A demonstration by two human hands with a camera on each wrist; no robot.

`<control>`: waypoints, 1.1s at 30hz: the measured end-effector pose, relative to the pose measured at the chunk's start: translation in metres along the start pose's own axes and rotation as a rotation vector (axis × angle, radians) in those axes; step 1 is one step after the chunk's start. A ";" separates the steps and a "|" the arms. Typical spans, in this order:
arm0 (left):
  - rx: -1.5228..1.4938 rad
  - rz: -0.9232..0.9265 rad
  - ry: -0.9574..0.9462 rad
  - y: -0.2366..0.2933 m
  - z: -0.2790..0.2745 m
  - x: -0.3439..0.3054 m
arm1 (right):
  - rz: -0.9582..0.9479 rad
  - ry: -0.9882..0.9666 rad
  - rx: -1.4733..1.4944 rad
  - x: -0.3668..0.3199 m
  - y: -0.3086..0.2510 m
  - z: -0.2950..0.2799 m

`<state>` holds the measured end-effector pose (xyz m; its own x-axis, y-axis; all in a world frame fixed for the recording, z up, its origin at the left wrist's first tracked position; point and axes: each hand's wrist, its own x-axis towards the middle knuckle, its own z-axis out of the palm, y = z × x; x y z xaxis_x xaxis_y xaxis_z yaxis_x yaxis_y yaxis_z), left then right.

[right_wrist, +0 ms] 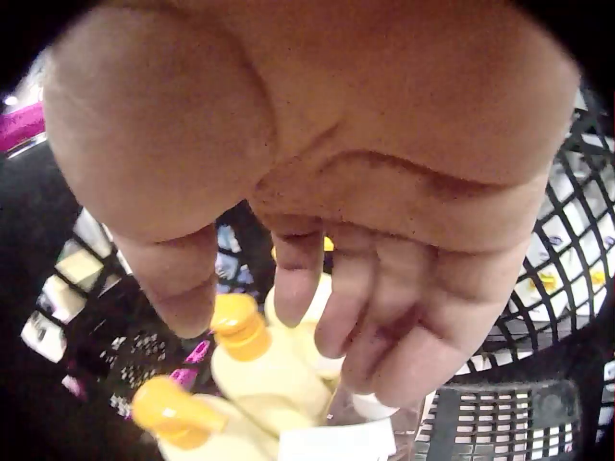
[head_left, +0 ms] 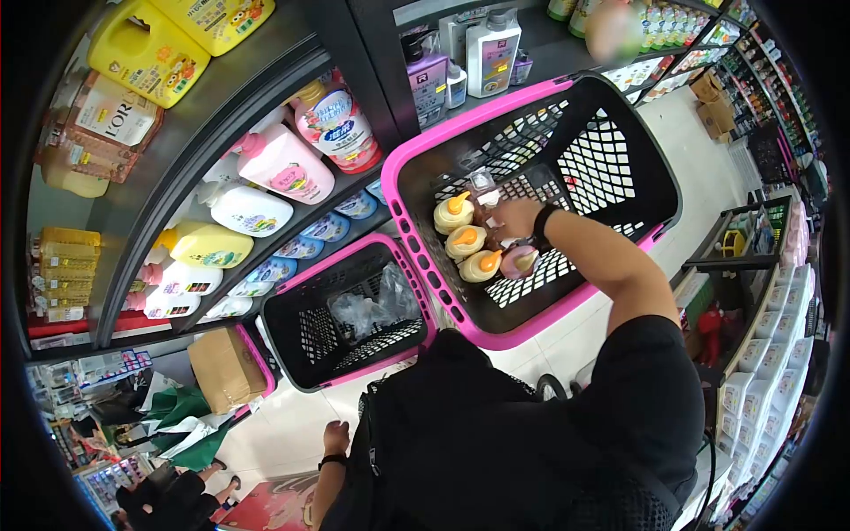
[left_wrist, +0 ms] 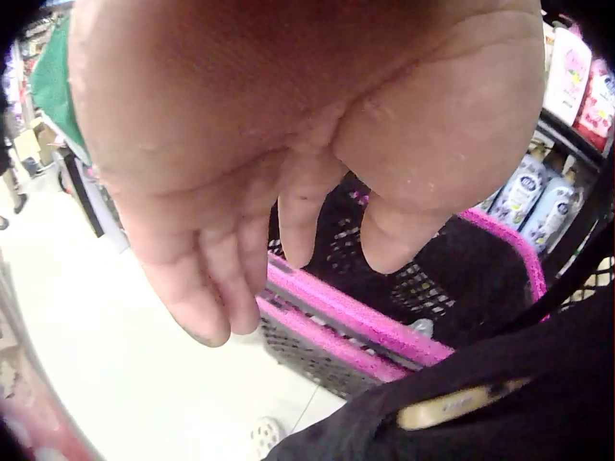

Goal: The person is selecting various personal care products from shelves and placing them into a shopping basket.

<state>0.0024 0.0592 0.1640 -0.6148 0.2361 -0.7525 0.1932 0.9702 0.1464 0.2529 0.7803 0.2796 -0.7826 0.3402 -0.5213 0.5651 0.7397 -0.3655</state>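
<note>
My right hand [head_left: 518,219] reaches down into the large black basket [head_left: 651,168] with a pink rim. Beneath it stand three cream-yellow bottles [head_left: 476,268] with orange pump tops. A clear bottle [head_left: 484,186] and a pinkish bottle [head_left: 519,263] are beside them. In the right wrist view, the fingers [right_wrist: 404,336] are loosely bent, thumb apart, with the fingertips right at a white cap [right_wrist: 373,407]. My left hand [head_left: 336,438] hangs low by my side, fingers relaxed and holding nothing; a pink-edged basket [left_wrist: 346,312] is behind it in the left wrist view.
A smaller pink-rimmed basket [head_left: 283,341] with a crumpled clear plastic bag [head_left: 376,301] sits left of the large one. Shelves of pump bottles [head_left: 251,210] run along the left and back. Stacked white tubs [head_left: 761,354] line the right. Another person [head_left: 168,500] is at lower left.
</note>
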 end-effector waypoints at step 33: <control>-0.577 0.731 0.409 0.247 -0.134 -0.021 | -0.420 0.389 -0.292 -0.192 -0.165 -0.173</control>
<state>-0.0398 0.3019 0.3022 -0.7293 0.6778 -0.0933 0.2945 0.4341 0.8514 0.2652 0.6936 0.5737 -0.9904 0.1320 -0.0414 0.1380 0.9646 -0.2245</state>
